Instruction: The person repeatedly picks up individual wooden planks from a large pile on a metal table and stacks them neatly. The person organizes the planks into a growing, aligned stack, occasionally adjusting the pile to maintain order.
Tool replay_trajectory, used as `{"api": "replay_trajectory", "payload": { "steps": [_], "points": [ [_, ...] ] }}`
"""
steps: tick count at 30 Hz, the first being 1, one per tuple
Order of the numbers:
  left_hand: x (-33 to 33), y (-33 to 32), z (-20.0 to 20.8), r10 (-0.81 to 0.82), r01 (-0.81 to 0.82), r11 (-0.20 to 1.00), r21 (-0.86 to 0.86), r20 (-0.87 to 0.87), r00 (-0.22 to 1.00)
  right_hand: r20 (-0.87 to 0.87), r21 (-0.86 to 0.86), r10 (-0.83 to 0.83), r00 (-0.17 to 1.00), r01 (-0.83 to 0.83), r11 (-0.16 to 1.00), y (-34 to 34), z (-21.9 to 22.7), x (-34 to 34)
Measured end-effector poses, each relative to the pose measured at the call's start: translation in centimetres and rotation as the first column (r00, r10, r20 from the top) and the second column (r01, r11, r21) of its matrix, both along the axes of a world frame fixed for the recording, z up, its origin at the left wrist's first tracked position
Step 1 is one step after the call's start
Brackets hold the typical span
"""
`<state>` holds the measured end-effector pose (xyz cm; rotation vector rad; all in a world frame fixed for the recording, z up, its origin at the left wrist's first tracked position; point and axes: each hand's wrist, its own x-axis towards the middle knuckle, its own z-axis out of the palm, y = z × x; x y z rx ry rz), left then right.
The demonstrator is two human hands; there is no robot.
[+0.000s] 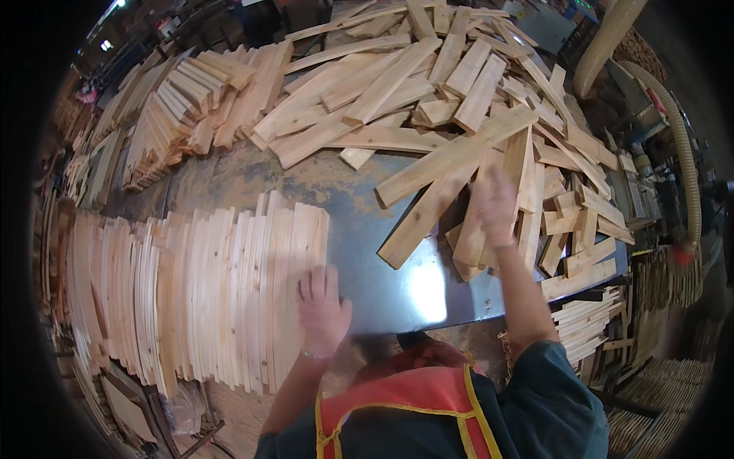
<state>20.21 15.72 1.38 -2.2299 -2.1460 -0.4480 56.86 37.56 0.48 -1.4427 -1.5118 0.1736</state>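
My left hand [323, 310] rests with its fingers stretched out against the right end of a long row of narrow wooden boards [229, 294], packed side by side on the table. It touches the last board and grips nothing that I can see. My right hand [495, 206], blurred by motion, is over the loose pile of boards [397, 80] on the right. Its fingers look outstretched, just above or touching a slanting board [470, 229]; which of the two I cannot tell. Two long boards [428, 214] lie angled to its left, their ends toward the bare metal.
The metal table top [375, 268] shows between the row and the pile. Stacked boards [199, 99] stand at the far left, past a sawdust-covered strip [229, 176]. A ribbed hose [684, 153] hangs at the right, above more stacked wood [589, 321]. A wire-frame stand [202, 428] is below left.
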Motion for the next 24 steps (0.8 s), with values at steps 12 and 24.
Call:
{"api": "replay_trajectory", "payload": {
  "steps": [12,24],
  "points": [
    [10.5,26.1,-1.8,-0.051,0.145,0.88,-0.453,0.214,0.976,0.199,-0.666,-0.148,0.969,0.245,0.704,8.8,2.4,13.9],
    [10.7,10.3,-2.8,0.128,0.209,0.814,-0.542,0.519,0.845,-0.726,-0.423,-0.183,0.663,-0.22,0.879,-4.3,0.2,5.2]
  ]
}}
